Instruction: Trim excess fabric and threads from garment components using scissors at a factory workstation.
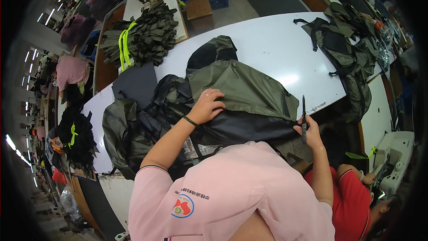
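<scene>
A sewn olive-green and black fabric piece [243, 85], which looks like a bag or backpack part, lies spread on the white table in front of me. My left hand [207, 106] rests on its near left part, fingers bent with a gap beside the thumb. At the right end of the hem is my right hand [310, 133], closed around a slim dark pointed tool, apparently scissors [304, 111], tip pointing away from me. Its fingertips also meet the corner of the fabric. Black cloth [249, 127] hangs below the hem toward my body.
More olive and black bag pieces [122, 129] lie at the left, and others [352, 58] at the far right. A bundle of dark straps [151, 33] sits beyond the table [267, 35]. Close by on the right, a person in red [352, 196] works near a sewing machine [394, 160].
</scene>
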The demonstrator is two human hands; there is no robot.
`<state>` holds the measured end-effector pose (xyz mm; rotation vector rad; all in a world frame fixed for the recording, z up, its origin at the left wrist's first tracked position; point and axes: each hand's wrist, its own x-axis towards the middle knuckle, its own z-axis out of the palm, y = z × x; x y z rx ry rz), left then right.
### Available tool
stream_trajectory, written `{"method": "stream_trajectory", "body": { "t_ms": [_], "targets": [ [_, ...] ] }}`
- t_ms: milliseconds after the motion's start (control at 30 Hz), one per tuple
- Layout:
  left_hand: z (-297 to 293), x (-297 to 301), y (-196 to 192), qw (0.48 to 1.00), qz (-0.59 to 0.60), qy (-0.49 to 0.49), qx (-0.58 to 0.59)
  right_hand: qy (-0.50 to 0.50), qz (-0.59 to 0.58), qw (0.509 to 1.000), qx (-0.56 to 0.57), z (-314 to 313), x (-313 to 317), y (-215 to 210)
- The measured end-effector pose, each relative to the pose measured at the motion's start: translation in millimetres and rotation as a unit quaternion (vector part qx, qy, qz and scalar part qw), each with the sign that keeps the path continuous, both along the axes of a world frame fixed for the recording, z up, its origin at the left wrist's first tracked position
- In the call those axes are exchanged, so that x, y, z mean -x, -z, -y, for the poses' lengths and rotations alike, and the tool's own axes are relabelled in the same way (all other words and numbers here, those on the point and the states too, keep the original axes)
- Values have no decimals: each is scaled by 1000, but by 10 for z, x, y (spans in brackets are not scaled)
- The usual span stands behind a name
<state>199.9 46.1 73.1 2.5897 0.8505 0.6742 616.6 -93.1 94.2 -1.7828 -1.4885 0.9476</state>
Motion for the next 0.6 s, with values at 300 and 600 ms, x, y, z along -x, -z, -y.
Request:
{"method": "stream_trajectory", "body": {
  "t_ms": [300,600],
  "targets": [
    [-3,-111,-281,799,187,-2,571,-35,178,983,-14,-42,106,-243],
    [172,-276,-448,784,183,48,592,-248,226,921,-196,-413,930,-678]
  ]
}}
